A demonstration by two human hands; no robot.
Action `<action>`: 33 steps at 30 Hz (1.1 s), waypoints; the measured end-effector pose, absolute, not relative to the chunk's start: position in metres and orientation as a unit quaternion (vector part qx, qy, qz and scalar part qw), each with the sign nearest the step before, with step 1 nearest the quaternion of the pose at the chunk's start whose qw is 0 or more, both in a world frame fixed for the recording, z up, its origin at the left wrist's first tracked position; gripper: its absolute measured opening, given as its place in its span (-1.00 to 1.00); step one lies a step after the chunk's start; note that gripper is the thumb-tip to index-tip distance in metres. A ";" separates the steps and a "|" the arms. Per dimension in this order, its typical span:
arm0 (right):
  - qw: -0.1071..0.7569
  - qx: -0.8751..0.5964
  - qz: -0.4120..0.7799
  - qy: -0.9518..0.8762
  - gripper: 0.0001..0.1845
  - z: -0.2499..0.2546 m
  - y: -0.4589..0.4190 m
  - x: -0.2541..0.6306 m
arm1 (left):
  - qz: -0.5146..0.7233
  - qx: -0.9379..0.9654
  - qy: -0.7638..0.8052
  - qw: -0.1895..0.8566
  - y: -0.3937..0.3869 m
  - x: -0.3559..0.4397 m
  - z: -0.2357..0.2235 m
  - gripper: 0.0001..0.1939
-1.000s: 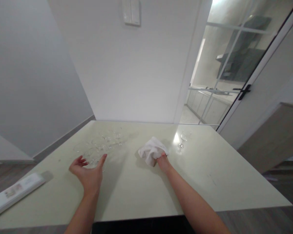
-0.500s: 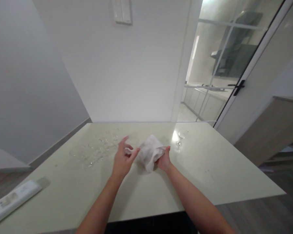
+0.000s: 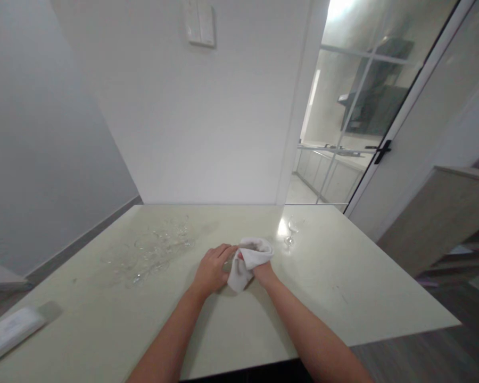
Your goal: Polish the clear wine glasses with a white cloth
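Note:
My left hand (image 3: 213,268) is closed around a clear glass (image 3: 229,263), probably a stemmed one, though fingers and cloth hide most of it. A white cloth (image 3: 256,256) is bunched against the right side of this glass. My right hand (image 3: 262,272) is wrapped in the cloth and grips it, most of its fingers covered by the folds. Both hands meet over the middle of the table, just above its surface.
Several clear stemmed glasses (image 3: 155,250) are grouped on the left of the pale table (image 3: 323,319). One wine glass (image 3: 290,234) stands upright at the back right. A white box-like object (image 3: 11,332) lies at the left edge. A wall (image 3: 207,133) borders the table's far side.
My left hand has come rightward and closed round the glass, its fingers spread wider before. My right hand has pushed into the cloth, which now presses against the glass.

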State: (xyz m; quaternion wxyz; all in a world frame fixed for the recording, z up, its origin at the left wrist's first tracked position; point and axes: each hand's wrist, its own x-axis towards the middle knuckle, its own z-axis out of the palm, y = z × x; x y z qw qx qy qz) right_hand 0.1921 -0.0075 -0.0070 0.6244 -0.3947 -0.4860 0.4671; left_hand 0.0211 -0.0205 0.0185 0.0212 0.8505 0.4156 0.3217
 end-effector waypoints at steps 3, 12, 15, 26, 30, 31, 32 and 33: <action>0.657 -0.427 0.482 -0.391 -0.64 -0.014 -0.001 0.196 | 0.387 0.826 0.408 0.029 -0.022 0.022 0.021 -0.72; 0.523 -0.375 0.409 -0.647 -0.73 -0.014 -0.006 0.201 | 0.481 0.574 0.517 0.415 -0.010 0.028 0.015 -0.48; 0.527 -0.352 0.397 -0.664 -0.68 -0.016 -0.007 0.198 | 0.477 0.502 0.531 0.489 -0.006 0.025 0.015 -0.44; 0.535 -0.378 0.374 -0.656 -0.73 -0.009 -0.008 0.201 | 0.474 0.523 0.524 0.477 -0.006 0.030 0.012 -0.45; 0.519 -0.385 0.371 -0.667 -0.75 -0.013 -0.006 0.201 | 0.469 0.521 0.530 0.477 -0.008 0.031 0.014 -0.45; 0.517 -0.387 0.367 -0.669 -0.74 -0.014 -0.006 0.201 | 0.468 0.520 0.532 0.477 -0.008 0.031 0.014 -0.46; 0.515 -0.388 0.363 -0.673 -0.73 -0.014 -0.006 0.201 | 0.468 0.519 0.534 0.476 -0.009 0.031 0.015 -0.46; 0.514 -0.388 0.359 -0.676 -0.72 -0.013 -0.006 0.201 | 0.467 0.518 0.535 0.476 -0.009 0.031 0.015 -0.46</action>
